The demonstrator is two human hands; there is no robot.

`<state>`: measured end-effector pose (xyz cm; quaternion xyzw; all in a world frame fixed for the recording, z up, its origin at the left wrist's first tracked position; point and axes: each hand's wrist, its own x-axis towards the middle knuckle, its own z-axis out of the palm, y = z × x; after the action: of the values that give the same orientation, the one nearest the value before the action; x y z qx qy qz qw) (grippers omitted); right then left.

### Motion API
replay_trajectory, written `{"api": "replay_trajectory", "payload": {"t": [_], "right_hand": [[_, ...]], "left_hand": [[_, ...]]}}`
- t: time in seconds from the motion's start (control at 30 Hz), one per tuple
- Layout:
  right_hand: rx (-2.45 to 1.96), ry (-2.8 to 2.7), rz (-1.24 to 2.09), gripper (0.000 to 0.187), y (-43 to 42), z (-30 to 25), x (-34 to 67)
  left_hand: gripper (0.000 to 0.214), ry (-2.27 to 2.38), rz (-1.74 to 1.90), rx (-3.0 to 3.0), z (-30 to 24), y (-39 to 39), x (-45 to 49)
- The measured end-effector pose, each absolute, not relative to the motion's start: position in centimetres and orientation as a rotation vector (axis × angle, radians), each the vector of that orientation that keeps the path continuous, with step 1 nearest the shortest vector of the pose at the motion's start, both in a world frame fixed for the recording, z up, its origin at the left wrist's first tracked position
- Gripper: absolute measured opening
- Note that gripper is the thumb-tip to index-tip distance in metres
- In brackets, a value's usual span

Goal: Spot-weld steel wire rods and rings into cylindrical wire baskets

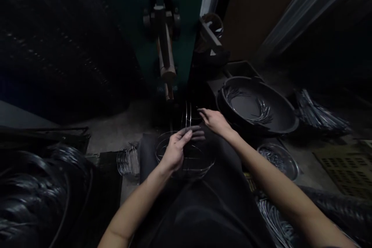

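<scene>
The left hand [174, 151] lies with its fingers together and extended across a loop of thin wire [186, 159], resting on the rim of the loop, though whether it is pinching the wire cannot be told. The loop sits over the dark cloth on the person's lap [151, 159]. The right hand [213, 121] is open, its fingers reaching forward and slightly apart, just beside a set of upright wire hoops [188, 115] directly ahead of the left hand.

Just beyond the right hand sits a wide black basin [279, 118], holding curved wire pieces [263, 111] along its inner wall. Farther right lies a bundle of wire pieces [319, 112], and below it, near the right forearm, a shallow round container of small wire bits [277, 161]. A heap of wire [276, 221] lies low on the right.

Left of the left hand stands a small wire coil [127, 159] on the concrete floor [116, 131], with large black coils [29, 197] beyond it. Straight ahead of the hands rises an upright machine with a lever arm [165, 42].
</scene>
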<state>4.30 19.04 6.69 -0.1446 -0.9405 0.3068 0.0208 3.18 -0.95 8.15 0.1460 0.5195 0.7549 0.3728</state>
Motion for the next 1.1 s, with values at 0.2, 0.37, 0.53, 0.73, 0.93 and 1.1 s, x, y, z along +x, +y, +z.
{"api": "replay_trajectory", "payload": {"t": [0.2,0.37,0.53,0.73,0.93,1.1], "right_hand": [[-0.024,-2.805,2.038,0.037,15.6,6.2,10.6],[-0.374,-2.402,2.299,0.031,13.1,4.4,8.4],[-0.589,-2.135,2.343,0.037,14.6,5.4,4.5],[-0.587,-2.059,2.479,0.041,15.1,5.0,3.0],[-0.514,-2.109,2.372,0.043,15.8,6.4,1.0],[-0.430,-2.145,2.256,0.040,16.0,8.7,-3.2]], "left_hand": [[0.035,1.635,1.663,0.678,7.0,1.4,-1.7],[0.048,2.023,1.375,1.018,6.2,-2.9,-1.7],[0.089,2.386,0.889,1.498,0.7,-8.7,1.4],[0.083,2.623,1.090,1.577,-2.9,-7.3,0.2],[0.086,2.578,1.393,1.510,-0.9,-6.1,-2.7],[0.078,2.653,1.526,1.451,1.3,-4.9,-5.4]]}}
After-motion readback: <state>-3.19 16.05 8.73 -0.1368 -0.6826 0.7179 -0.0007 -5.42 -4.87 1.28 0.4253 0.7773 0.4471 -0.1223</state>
